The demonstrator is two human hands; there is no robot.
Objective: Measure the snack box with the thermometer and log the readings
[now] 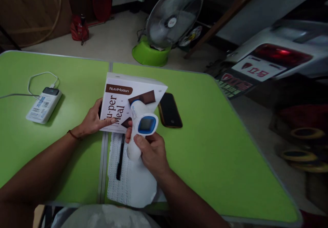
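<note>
Two at once: gripping a white box (116,102) in the left hand (92,121), a thermometer (139,110) in the right hand (154,150).

A white box (120,101), its brown label (119,89) reading "NutriMotion", is tipped up with its printed face toward the viewer and lettering running sideways, while a white pistol-shaped thermometer (136,137), grip down, overlaps its lower right, its blue-rimmed grey screen (147,124) facing back.
</note>
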